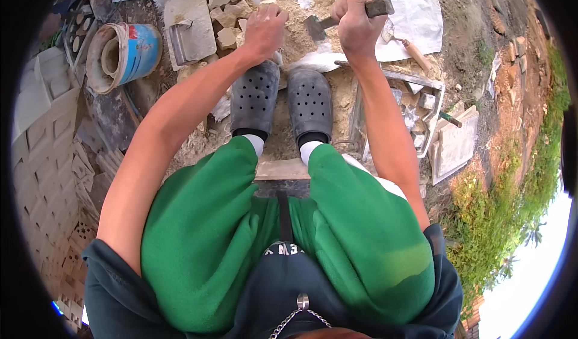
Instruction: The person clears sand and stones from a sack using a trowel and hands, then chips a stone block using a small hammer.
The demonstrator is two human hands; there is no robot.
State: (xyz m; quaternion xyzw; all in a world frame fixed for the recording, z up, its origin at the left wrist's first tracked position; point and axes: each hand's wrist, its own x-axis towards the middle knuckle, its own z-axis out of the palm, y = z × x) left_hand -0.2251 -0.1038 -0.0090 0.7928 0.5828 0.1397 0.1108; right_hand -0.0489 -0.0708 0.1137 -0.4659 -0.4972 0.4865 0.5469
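Note:
My right hand [356, 23] is closed round the handle of a hammer [378, 6], whose flat metal blade [315, 28] points left over the dusty ground. To the left, my left hand [265, 31] has its fingers curled together, low over the ground in front of my shoe. A small pale piece shows at its fingertips, but most of what it holds is hidden. Broken beige stone pieces [227, 17] lie just left of that hand. Under and beyond the hammer spreads a white sheet [415, 14] with stone dust around it.
A blue and white bucket [139, 53] stands at the left beside a flat slab [191, 23]. On the right are a wooden-handled tool [415, 55], a metal frame [438, 107] with stone pieces inside, and leaning tiles [456, 145]. My grey shoes [255, 95] are between my arms.

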